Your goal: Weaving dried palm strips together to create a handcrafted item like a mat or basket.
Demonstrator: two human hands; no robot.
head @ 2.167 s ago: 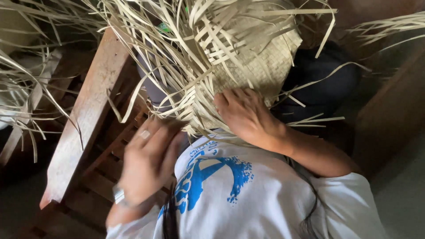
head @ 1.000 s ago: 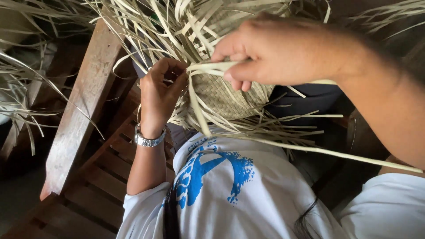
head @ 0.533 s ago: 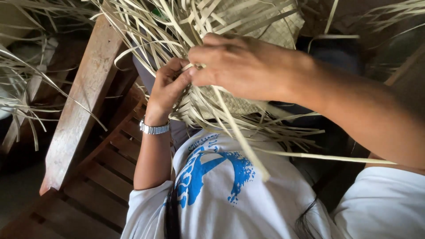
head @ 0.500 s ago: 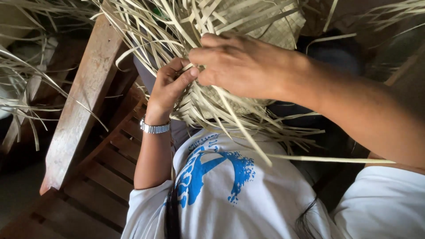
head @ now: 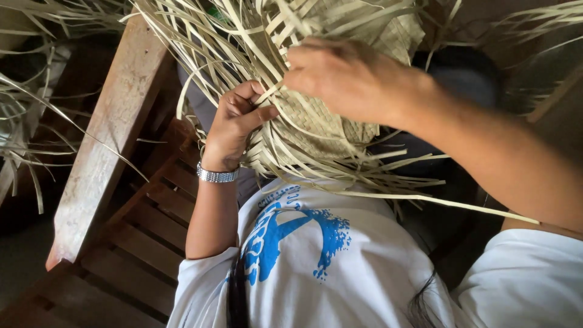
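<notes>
A half-woven mat of pale dried leaf strips [head: 316, 124] lies on my lap, with many loose strips fanning out from its edges. My left hand [head: 238, 124], with a silver watch on its wrist, pinches a strip at the mat's left edge between thumb and fingers. My right hand [head: 346, 76] reaches over the top of the weave, and its fingers close on loose strips right beside the left hand's fingertips. My white shirt with a blue print [head: 303, 243] fills the lower part of the view.
A wooden armrest plank [head: 106, 146] runs diagonally at my left, above a slatted wooden seat [head: 127, 267]. More loose dried strips [head: 24, 109] hang at the far left. A dark bag or cloth [head: 461, 73] lies behind the mat at the right.
Both hands rose from my lap to the weave. My right hand pulled a long strip across and down, then shifted slightly up to the strips beside my left hand.
</notes>
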